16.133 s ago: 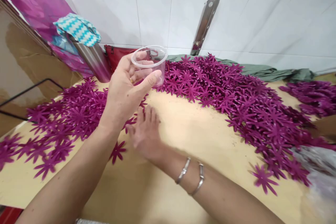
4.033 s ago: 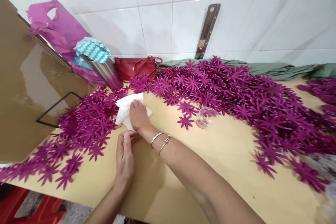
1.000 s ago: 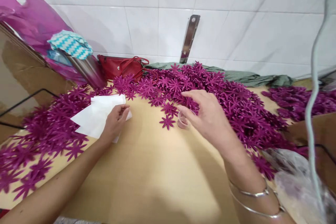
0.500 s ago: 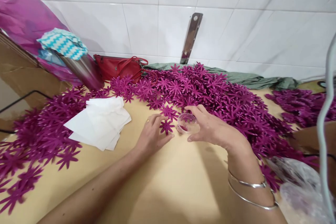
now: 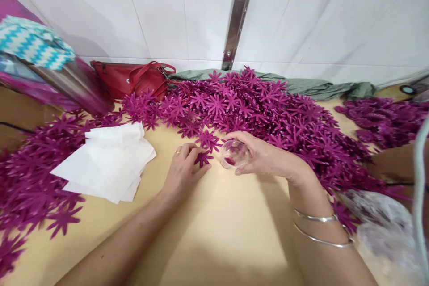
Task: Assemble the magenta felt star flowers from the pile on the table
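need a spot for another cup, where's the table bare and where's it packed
Bare table lies in front between the forearms, and a strip between the white papers and the left hand. The purple flowers crowd the back and both sides, up to the cup.

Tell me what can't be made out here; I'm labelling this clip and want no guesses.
Head view only:
Cup contents: pinkish, too small; right hand wraps it.
Whether left hand grips the flower: fingers cover it.
Bag, bottom right: blurred, cut by the edge.
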`<move>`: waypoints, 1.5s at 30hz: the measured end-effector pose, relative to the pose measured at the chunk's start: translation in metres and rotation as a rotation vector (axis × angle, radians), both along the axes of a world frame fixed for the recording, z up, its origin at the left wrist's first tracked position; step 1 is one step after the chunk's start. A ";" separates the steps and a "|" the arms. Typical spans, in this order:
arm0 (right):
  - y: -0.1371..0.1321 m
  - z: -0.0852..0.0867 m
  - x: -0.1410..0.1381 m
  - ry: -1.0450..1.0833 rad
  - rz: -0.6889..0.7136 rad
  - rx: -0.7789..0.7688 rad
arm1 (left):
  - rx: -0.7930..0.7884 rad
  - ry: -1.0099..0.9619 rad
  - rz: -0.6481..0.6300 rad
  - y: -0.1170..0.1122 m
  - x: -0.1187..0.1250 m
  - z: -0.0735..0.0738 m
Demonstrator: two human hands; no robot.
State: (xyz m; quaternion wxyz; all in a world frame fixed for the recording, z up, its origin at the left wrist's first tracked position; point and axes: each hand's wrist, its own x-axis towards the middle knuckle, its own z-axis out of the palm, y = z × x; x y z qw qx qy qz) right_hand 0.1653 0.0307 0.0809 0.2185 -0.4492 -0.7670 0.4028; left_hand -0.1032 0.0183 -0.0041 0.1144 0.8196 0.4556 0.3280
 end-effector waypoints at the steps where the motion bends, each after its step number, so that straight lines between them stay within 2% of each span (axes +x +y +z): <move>1: 0.001 -0.001 -0.002 -0.007 0.001 0.011 | -0.011 0.003 0.001 0.001 -0.003 0.001; 5: 0.002 -0.006 -0.016 0.009 0.034 0.042 | -0.073 0.012 0.030 0.006 -0.017 0.004; 9: 0.003 -0.014 -0.035 0.127 0.039 0.027 | -0.123 -0.054 0.136 0.012 -0.026 0.006; 17: 0.013 -0.040 -0.051 0.158 -0.156 0.130 | -0.090 -0.295 0.288 0.014 -0.026 0.011; 23: 0.009 -0.046 -0.060 0.139 -0.114 0.115 | -0.202 -0.500 0.207 0.012 -0.025 0.016; 27: 0.010 -0.053 -0.069 0.151 -0.168 0.168 | -0.233 -0.521 0.112 0.013 -0.022 0.015; 29: 0.012 -0.055 -0.071 0.134 -0.231 0.197 | -0.210 -0.540 0.128 0.014 -0.022 0.013; 34: 0.013 -0.058 -0.073 0.089 -0.324 0.216 | -0.109 -0.691 0.285 0.019 -0.025 0.010; 38: 0.016 -0.062 -0.072 0.146 -0.296 0.195 | -0.069 -0.830 0.225 0.019 -0.022 0.015; 42: 0.015 -0.055 -0.064 0.240 -0.170 0.138 | -0.048 -0.976 0.172 0.006 -0.011 0.024; 45: 0.008 -0.033 -0.049 0.106 -0.118 0.139 | -0.043 -1.017 0.191 -0.019 0.001 0.030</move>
